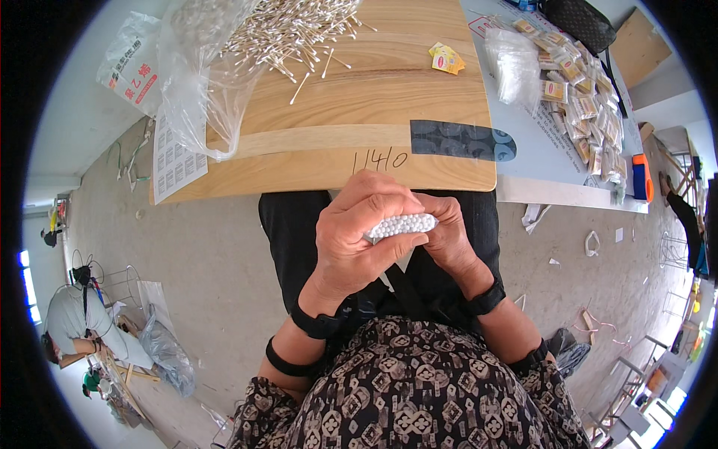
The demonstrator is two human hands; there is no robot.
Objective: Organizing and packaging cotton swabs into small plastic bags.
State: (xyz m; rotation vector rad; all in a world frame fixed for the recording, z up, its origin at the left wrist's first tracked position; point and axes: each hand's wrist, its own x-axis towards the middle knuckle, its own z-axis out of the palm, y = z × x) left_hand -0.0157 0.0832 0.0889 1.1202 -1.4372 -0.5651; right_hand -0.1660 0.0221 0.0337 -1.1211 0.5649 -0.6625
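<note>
Between my hands, over my lap at the table's near edge, is a bundle of cotton swabs with its white tips facing up. My left hand wraps around the bundle, thumb along the near side and fingers along the far side. My right hand closes on the bundle's right end, where a bit of clear plastic seems to show. The lower part of the bundle is hidden by my hands. Ahead on the wooden table lies a large heap of loose cotton swabs.
A clear plastic bag and a printed sheet hang over the table's left side. Small yellow cards lie at the far right. On the grey side table are clear empty bags and many packed swab packets. Another person sits at left.
</note>
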